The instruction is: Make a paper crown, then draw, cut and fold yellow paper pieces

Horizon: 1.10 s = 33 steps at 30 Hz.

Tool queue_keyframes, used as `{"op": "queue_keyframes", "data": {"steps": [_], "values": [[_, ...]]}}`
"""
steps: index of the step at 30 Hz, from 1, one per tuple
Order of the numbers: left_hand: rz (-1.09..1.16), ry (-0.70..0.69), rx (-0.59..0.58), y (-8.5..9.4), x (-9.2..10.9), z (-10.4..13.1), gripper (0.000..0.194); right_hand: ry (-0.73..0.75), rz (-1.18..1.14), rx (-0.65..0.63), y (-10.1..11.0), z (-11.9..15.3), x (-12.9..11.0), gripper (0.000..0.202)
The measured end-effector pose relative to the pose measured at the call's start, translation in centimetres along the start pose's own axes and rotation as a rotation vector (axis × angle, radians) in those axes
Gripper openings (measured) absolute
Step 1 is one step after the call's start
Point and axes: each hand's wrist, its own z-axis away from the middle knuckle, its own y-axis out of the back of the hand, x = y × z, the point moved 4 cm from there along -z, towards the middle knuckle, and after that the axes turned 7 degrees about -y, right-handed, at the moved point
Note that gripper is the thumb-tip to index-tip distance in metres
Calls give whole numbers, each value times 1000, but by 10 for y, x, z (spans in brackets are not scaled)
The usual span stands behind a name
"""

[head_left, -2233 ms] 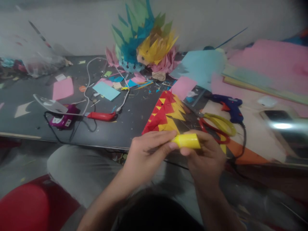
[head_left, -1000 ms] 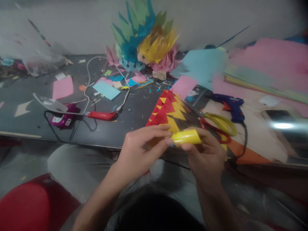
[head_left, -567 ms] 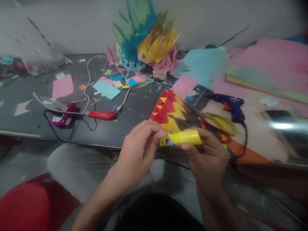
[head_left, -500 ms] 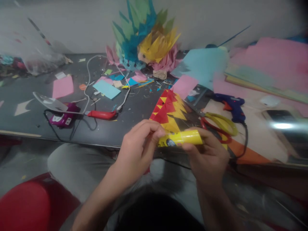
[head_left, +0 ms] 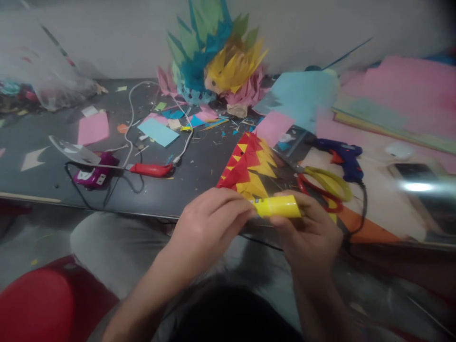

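A yellow glue stick lies level between my two hands, just over the table's front edge. My left hand is closed round its labelled left part and covers most of the print. On the plain yellow right end, the fingers and thumb of my right hand grip from below and behind. Right behind the glue stick rests a folded red and yellow paper piece with pointed teeth and a small black dot; my left hand hides its near end.
Scissors with red and yellow handles and a blue glue gun lie right. A red-handled tool and a purple power socket are left. Spiky paper figures stand at the wall; coloured sheets are stacked right.
My left hand has shifted slightly right along the glue stick, and its fingers now cover more of the label. My right hand keeps its grip at nearly the same place.
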Motion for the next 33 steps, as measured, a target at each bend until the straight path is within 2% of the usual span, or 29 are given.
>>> {"op": "queue_keyframes", "data": {"steps": [3,6,8,12,16,20,25,28,33], "values": [[-132,-27,-47,-7,0,0,11,8,33,-7,-1,1,1,30],[-180,2,-51,-10,-2,-1,17,17,40,-14,-3,2,0,30],[-156,37,-40,-9,-4,-1,18,17,37,-12,-4,2,-1,29],[28,93,1,-3,-8,0,15,4,17,13,-3,2,-2,29],[48,43,6,1,-6,3,11,23,46,50,1,3,-2,30],[-100,-22,10,0,-1,6,10,45,110,89,2,4,-2,35],[-237,-85,-64,-6,-1,5,9,18,150,89,0,5,-2,32],[-249,-104,-87,-8,-1,3,9,21,157,82,-1,5,-2,31],[-204,-77,-53,-5,-3,-1,10,29,170,70,-1,4,-3,30]]}}
